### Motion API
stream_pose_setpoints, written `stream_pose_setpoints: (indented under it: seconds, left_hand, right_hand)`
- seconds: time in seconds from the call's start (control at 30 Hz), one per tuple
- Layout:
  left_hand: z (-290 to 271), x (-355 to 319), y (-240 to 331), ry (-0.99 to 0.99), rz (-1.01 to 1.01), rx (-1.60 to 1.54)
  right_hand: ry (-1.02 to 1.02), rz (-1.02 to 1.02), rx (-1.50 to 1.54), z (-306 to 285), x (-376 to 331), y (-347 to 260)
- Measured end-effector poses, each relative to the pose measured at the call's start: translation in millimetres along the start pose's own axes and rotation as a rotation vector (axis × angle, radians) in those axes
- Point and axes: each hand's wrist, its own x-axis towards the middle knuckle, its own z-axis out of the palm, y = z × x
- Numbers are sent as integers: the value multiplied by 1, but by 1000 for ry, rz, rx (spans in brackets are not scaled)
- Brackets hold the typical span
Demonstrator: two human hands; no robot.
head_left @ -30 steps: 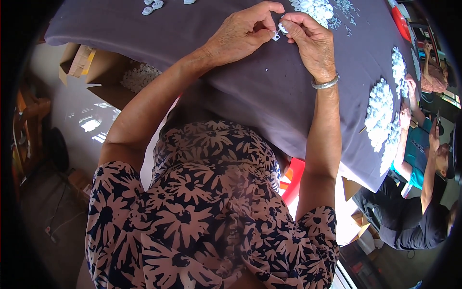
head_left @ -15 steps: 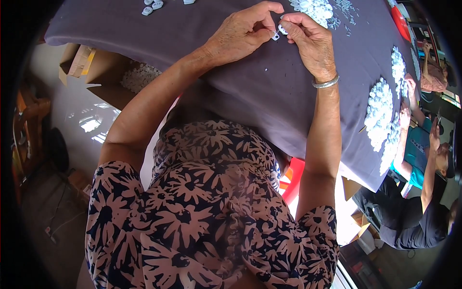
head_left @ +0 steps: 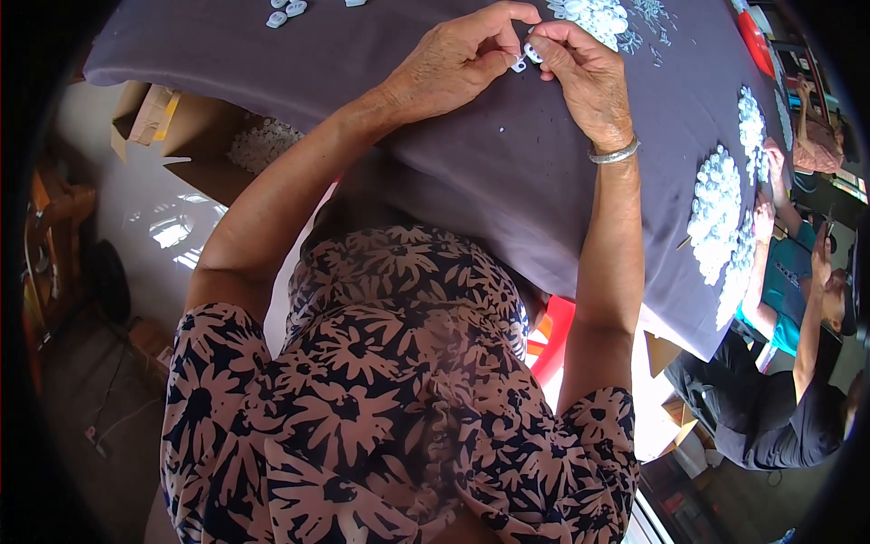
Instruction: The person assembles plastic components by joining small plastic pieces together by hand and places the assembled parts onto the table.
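Over the far part of the cloth-covered table (head_left: 426, 168), my two hands meet with fingertips almost touching. My left hand (head_left: 458, 62) is closed in a pinch on a small white plastic piece (head_left: 518, 65) with a hole in it. Between thumb and fingers, my right hand (head_left: 587, 82) grips a rounded white plastic piece (head_left: 533, 53) right beside the first one. Whether the two pieces are joined I cannot tell. Just beyond my right hand lies a heap of white plastic pieces (head_left: 594, 20), with small thin grey parts (head_left: 648, 23) scattered to its right.
Several white pieces (head_left: 288, 11) lie at the far left. White heaps (head_left: 714, 213) sit at the table's right side, where another person's hands (head_left: 763, 216) work. An open cardboard box (head_left: 204, 136) with white pieces stands below the left edge. A red object (head_left: 754, 43) is at the far right.
My hands stay almost in place. The fingers have shifted slightly, and the two white pieces sit at a slightly different angle and closer together.
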Motion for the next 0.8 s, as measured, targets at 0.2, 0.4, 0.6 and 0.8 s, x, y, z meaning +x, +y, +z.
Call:
stream_pose_setpoints:
  seconds: [0.2, 0.4, 0.6, 0.8]
  left_hand:
    - [1, 2, 14, -17, -324, 63]
    - [2, 2, 10, 10, -72, 190]
    - [0, 1, 12, -5, -342, -11]
    - [-3, 5, 17, 156, -531, -33]
  right_hand:
    - [5, 6, -6, -2, -1, 3]
    - [36, -44, 2, 0, -1, 0]
    - [63, -8, -80, -10, -5, -8]
    - [-176, 50, -322, -19, -13, -10]
